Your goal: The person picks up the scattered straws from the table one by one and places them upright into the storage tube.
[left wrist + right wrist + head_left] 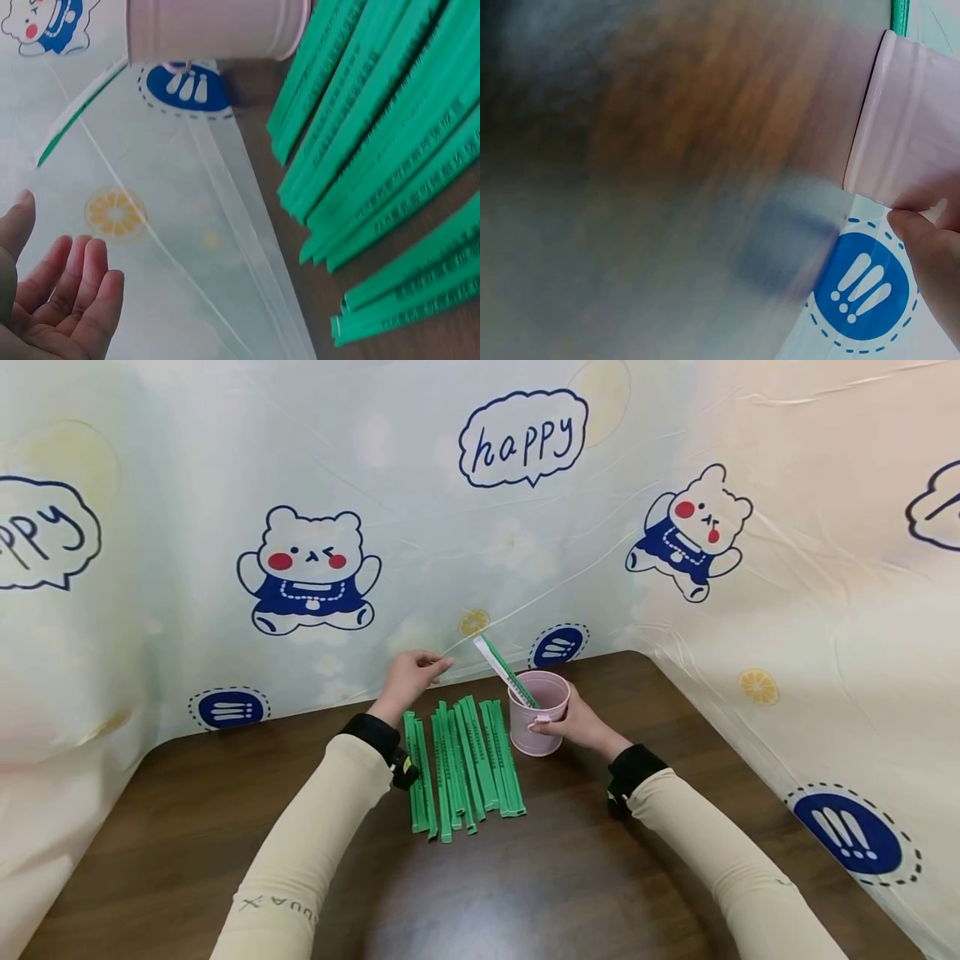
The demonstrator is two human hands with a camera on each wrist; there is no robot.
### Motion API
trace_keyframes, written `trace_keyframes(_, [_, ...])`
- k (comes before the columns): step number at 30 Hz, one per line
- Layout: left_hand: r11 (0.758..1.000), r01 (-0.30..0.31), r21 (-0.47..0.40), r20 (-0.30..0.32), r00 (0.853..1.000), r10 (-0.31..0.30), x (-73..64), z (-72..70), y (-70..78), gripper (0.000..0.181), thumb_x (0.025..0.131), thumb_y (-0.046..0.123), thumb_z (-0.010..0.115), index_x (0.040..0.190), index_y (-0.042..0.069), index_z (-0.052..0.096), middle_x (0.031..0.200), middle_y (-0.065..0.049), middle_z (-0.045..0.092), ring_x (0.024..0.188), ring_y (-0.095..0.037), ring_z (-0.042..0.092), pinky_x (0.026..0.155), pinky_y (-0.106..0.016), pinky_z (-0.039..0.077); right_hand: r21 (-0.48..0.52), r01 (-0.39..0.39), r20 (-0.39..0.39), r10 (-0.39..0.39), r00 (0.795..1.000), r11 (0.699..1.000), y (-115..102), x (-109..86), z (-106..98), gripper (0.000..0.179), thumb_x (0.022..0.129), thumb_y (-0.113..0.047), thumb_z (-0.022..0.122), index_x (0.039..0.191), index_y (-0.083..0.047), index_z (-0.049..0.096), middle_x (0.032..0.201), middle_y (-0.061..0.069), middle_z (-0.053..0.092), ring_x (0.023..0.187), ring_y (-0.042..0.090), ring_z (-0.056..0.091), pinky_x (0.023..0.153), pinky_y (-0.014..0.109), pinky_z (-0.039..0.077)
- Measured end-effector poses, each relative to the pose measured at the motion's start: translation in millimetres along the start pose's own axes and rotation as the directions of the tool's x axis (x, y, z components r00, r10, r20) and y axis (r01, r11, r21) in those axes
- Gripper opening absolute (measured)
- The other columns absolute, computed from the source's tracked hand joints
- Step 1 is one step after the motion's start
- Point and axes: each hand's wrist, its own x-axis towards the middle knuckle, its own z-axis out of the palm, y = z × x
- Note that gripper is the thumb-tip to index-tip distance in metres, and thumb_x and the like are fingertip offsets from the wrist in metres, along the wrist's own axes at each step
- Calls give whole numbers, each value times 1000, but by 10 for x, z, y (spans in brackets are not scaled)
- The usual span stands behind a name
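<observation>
A small pink pail (534, 735) stands on the table, and my right hand (577, 720) grips its side, thumb toward the front near a small handle lug. A wrapped straw (504, 670), green on one side and white on the other, leans out of the pail toward the left. My left hand (414, 678) is raised near the table's back edge, left of that straw and apart from it. Nothing shows between its fingers; in the left wrist view the fingers (79, 289) are loosely bent, thumb apart. Several green wrapped straws (461, 768) with dark print lie side by side below it.
The dark brown wooden table (480, 893) has rounded back corners. A pale printed curtain (420, 527) with bears and lettering hangs right behind it and along both sides. Black straps (636, 770) with small cameras circle both wrists.
</observation>
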Motion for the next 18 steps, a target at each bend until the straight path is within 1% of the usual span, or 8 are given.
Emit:
trace_keyframes(3, [1000,10,11,4,1000,-10,2,-58,-46,39,104,30,62,129,1,68,121,-25,70,104,-34,67,90,-40,55,3,2,-8,-2,1000,1000,-10,-2,-11,98,83,-6,83,156,0,18,154,27,38,141,41,42,124,60,34])
trace_keyframes(5, [1000,23,19,13,1000,-23,-4,-75,-89,37,104,26,61,130,-1,68,123,-26,69,104,-36,68,91,-40,56,7,10,-9,-10,1000,1000,-19,-3,-17,98,82,-6,83,156,0,18,154,27,37,141,42,41,124,61,33])
trace_keyframes(8, [998,63,18,42,997,-64,-24,-91,-176,35,105,18,58,131,-5,65,125,-29,67,107,-39,67,92,-41,56,8,10,-7,-10,1000,1000,-27,-7,-20,98,83,-6,83,156,0,18,154,27,37,141,41,41,124,61,33])
trace_keyframes(10, [995,94,22,59,994,-96,-43,-104,-246,36,105,14,56,133,-7,63,130,-30,65,110,-41,67,94,-42,57,6,0,-5,0,1000,1000,-27,-9,-15,98,83,-6,83,156,-1,18,155,26,37,141,41,41,124,60,33])
trace_keyframes(14, [987,152,59,79,985,-156,-76,-148,-418,36,104,9,55,134,-10,61,137,-32,59,115,-45,65,100,-48,56,15,-23,0,23,1000,1000,-69,-34,-7,97,84,-7,82,156,0,17,155,27,36,142,42,40,124,61,32])
trace_keyframes(15, [985,160,71,80,983,-166,-82,-161,-467,36,103,8,54,133,-11,61,135,-33,60,113,-46,65,99,-49,56,14,-27,1,27,1000,1000,-70,-34,-5,97,84,-7,82,156,0,17,155,27,36,142,42,40,124,62,32])
trace_keyframes(16, [981,171,88,77,981,-177,-84,-173,-524,36,103,6,54,133,-12,61,132,-33,62,107,-45,66,93,-47,57,12,-31,1,31,1000,999,-70,-34,-3,97,85,-8,82,156,0,17,155,27,36,142,42,40,124,62,32])
trace_keyframes(18, [973,201,110,71,975,-209,-83,-189,-645,35,101,4,54,131,-12,62,129,-33,63,91,-38,67,81,-40,58,9,-39,2,39,999,999,-72,-32,-3,97,85,-8,82,157,0,17,156,27,36,142,42,40,124,62,32])
